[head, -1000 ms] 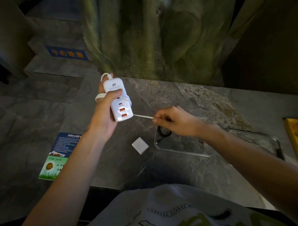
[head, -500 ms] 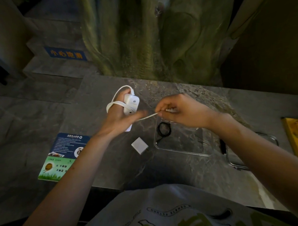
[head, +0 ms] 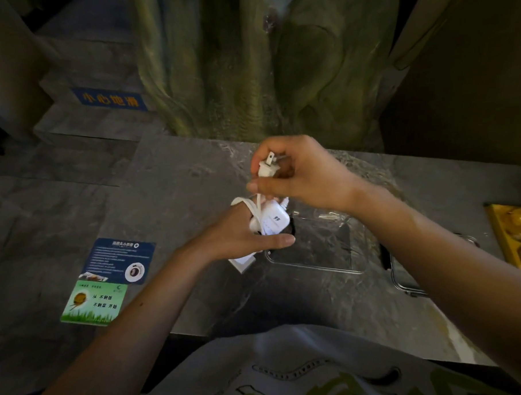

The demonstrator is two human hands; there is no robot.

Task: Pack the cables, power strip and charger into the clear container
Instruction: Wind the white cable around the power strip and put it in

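My left hand (head: 243, 238) grips the white power strip (head: 273, 222), with its white cord looped around the strip and my fingers. Just above it, my right hand (head: 297, 172) pinches the cord's white plug (head: 268, 167), prongs pointing up. Both hands hover over the left end of the clear container (head: 318, 245) on the dark stone table (head: 175, 186). A small white charger (head: 242, 261) lies on the table, mostly hidden under my left hand. The black cable seen in the container earlier is hidden by my left hand and the strip.
A blue and green leaflet (head: 107, 281) lies at the table's left. The container's clear lid (head: 406, 277) sits at right under my right forearm. A yellow tray (head: 514, 234) is at the far right edge. A green sculpted column (head: 262, 63) rises behind the table.
My left hand moved right and down with the power strip to the container's left end. My right hand wound the cord around and now holds the plug end above the strip.
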